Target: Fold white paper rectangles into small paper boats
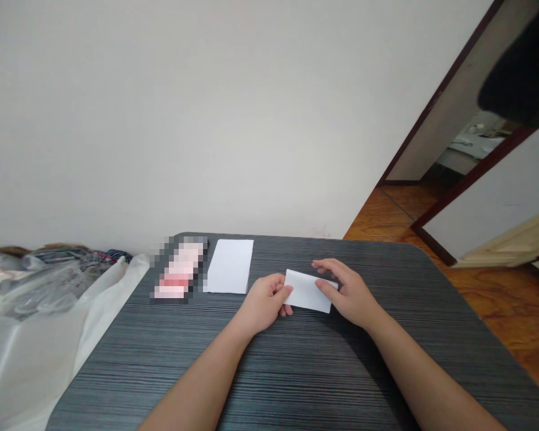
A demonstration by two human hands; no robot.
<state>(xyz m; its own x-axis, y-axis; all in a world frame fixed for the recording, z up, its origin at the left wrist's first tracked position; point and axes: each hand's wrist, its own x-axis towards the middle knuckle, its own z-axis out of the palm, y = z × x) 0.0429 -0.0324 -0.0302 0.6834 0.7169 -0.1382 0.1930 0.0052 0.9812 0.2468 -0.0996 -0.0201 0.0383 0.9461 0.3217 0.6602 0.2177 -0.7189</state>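
Note:
A small white folded sheet of paper point(306, 291) is held slightly tilted just over the dark tabletop, between my two hands. My left hand point(266, 302) pinches its left end, thumb on the near face and fingertips behind and below. At the other end, my right hand point(348, 293) has its thumb lying on the paper near the upper right corner. Its other fingers curve beyond the top edge, somewhat apart from the thumb; part of their contact is hidden. To the left lies a flat stack of white paper point(230, 266), touched by neither hand.
A pixelated pinkish item point(179, 269) lies left of the stack on the dark wood-grain table point(296, 371). Behind the table rises a white wall point(233, 120). Plastic-wrapped things point(45, 281) are piled at the left. A doorway and wooden floor point(507, 305) are on the right.

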